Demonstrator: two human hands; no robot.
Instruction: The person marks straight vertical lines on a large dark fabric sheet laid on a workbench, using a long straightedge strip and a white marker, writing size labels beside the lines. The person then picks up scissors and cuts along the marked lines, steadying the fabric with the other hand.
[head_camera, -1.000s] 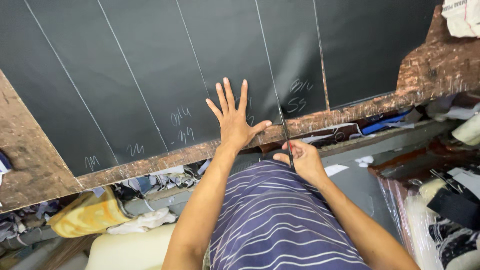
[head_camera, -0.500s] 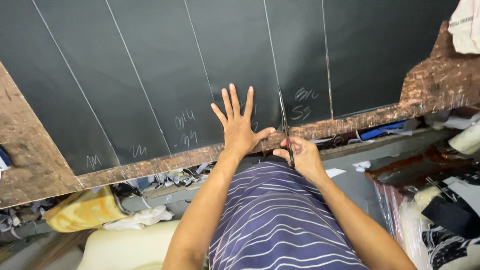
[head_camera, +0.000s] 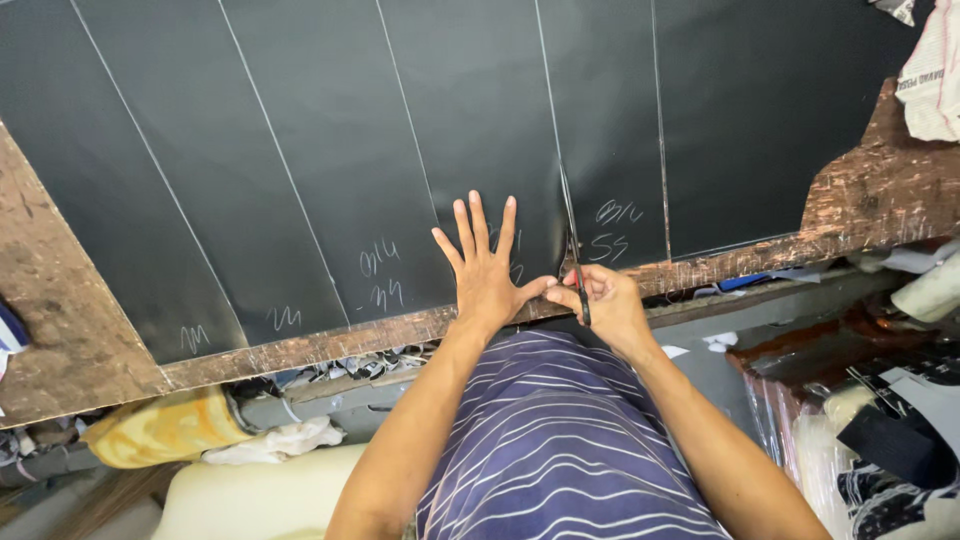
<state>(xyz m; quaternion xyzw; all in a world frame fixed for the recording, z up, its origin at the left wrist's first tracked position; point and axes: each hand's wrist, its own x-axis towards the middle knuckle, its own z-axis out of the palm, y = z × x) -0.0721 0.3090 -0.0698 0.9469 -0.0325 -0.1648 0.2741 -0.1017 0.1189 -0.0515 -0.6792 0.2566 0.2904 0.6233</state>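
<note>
On the near edge of the dark sheet (head_camera: 330, 170), w/ the sheet as landmark for everything else: left hand (head_camera: 487, 270) lies flat on it, palm down, fingers spread wide, thumb angled toward the right hand; grip wide open, holding nothing, just pressing the material. Right hand (head_camera: 600, 300) sits just beside the left thumb, right at the sheet's near edge, fingers curled shut around the handles of a pair of scissors (head_camera: 578, 270). Blades run away from the person along one of the thin white lines (head_camera: 550, 110) drawn across the sheet; can't tell how far apart the blades are. Sheet itself is black, matte, spread over a worn wooden surface (head_camera: 60, 320), w/ several long pale lines crossing it & chalk scribbles near its front edge. Bare wood shows left of the sheet, along its near edge & at its far right. Below the sheet's near edge, under the surface: scraps of fabric, a yellow roll (head_camera: 165, 428), a pale cushion-like piece (head_camera: 250, 495). Right of the sheet & lower: clear-wrapped patterned bundles (head_camera: 880, 440). Person wears a navy striped shirt (head_camera: 560, 440).
</note>
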